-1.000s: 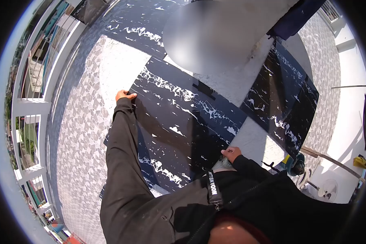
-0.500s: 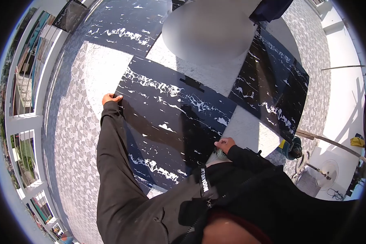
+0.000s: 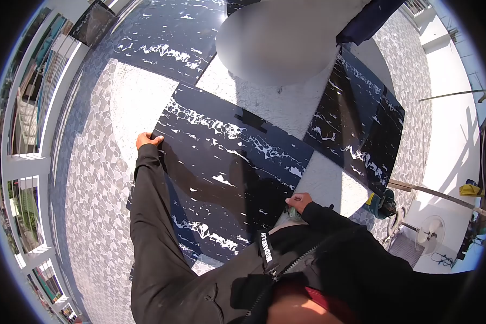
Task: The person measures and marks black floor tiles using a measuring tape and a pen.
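Observation:
A large black marble-patterned tile with white veins lies in front of me over a pale surface. My left hand is at its left edge, thumb on top and the other fingers curled around the rim. At its right edge is my right hand, its fingertips pinched together on the border. Similar tiles lie around it: one at the upper left, with a corner close to mine, and one at the right. Dark shadows cross the middle tile.
A blurred grey oval covers the top centre, beside dark cloth. On the right are a green power tool, a wooden strip and a white fan. White railing borders the stone-patterned floor at left.
My view has shifted slightly, and the tile with both hands sits a little lower in the picture. The dark cloth at the top has moved right. Both hands keep their places at the edges.

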`<action>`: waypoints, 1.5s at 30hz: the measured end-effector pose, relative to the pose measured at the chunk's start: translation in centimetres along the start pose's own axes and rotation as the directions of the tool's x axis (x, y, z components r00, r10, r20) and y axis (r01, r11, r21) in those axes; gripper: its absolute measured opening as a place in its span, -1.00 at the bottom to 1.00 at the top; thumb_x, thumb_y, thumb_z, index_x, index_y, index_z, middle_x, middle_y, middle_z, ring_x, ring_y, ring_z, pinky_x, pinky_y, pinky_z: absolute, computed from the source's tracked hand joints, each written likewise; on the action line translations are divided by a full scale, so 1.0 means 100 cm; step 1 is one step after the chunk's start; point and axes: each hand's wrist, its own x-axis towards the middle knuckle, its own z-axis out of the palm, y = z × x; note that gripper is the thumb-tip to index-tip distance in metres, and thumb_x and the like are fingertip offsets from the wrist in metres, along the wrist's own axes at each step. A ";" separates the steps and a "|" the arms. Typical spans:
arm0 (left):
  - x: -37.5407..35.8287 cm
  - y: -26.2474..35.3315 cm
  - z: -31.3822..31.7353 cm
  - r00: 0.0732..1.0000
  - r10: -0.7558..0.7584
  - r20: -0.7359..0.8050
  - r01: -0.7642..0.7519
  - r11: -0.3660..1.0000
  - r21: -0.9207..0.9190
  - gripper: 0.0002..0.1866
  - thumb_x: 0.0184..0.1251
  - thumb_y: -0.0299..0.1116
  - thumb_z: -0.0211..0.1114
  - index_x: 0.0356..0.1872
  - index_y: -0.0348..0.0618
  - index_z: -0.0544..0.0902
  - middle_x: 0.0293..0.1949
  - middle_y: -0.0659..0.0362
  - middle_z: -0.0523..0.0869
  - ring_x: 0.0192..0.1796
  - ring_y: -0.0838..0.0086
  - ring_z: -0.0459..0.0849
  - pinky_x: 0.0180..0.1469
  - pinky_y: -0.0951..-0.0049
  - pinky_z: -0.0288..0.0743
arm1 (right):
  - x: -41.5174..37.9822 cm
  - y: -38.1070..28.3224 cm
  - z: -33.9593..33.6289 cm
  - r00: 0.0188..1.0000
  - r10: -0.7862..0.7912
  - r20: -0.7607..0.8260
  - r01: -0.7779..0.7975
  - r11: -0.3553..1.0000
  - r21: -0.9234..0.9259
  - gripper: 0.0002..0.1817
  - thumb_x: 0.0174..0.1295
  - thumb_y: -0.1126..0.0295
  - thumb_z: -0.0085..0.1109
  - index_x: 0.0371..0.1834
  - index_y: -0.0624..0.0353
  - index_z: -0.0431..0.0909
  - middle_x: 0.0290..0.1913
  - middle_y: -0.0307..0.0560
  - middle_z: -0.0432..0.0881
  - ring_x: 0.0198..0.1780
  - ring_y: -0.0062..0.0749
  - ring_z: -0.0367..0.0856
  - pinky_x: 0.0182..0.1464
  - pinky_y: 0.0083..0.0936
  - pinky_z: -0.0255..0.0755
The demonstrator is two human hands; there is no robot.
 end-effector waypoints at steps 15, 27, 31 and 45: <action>-0.029 0.031 0.000 0.984 -0.154 -0.094 0.162 0.983 0.086 -0.52 -0.11 -0.21 0.53 -0.11 -0.13 0.65 0.01 0.07 0.50 0.14 0.13 0.42 0.17 0.23 0.40 | -0.003 -0.002 0.009 0.993 -0.064 -0.094 0.059 0.997 -0.060 -0.69 0.05 0.17 0.33 -0.62 0.19 0.64 -0.68 -0.23 0.54 -0.60 -0.60 0.41 -0.48 -0.51 0.30; -0.008 0.002 0.021 0.981 -0.046 -0.186 0.036 0.998 -0.057 -0.62 -0.20 -0.27 0.54 -0.28 -0.18 0.69 -0.16 0.03 0.57 -0.02 0.16 0.51 0.10 0.29 0.38 | 0.016 0.023 0.000 0.986 -0.169 -0.001 0.167 0.978 -0.122 -0.67 0.03 0.10 0.35 -0.60 0.17 0.66 -0.67 -0.16 0.56 -0.58 -0.55 0.45 -0.47 -0.48 0.33; -0.031 0.018 0.034 0.936 -0.053 -0.349 0.032 0.997 -0.066 -0.67 0.01 -0.36 0.43 -0.15 -0.18 0.68 -0.06 0.04 0.49 0.05 0.14 0.43 0.14 0.27 0.33 | 0.005 -0.008 -0.012 0.994 0.055 0.092 -0.019 0.935 -0.355 -0.64 0.10 0.07 0.31 -0.55 0.17 0.63 -0.52 -0.20 0.64 -0.43 -0.58 0.55 -0.28 -0.55 0.40; -0.106 0.080 0.081 0.926 0.128 -0.356 -0.057 0.977 0.204 -0.49 0.33 -0.28 0.09 0.29 -0.16 0.30 0.35 -0.04 0.19 0.44 0.12 0.08 0.44 0.06 -0.07 | -0.060 0.040 -0.082 0.789 0.159 0.594 -0.437 0.824 0.361 -0.49 0.08 0.50 0.17 0.16 0.28 0.39 -0.01 -0.05 0.55 0.04 -0.37 0.54 0.12 -0.40 0.40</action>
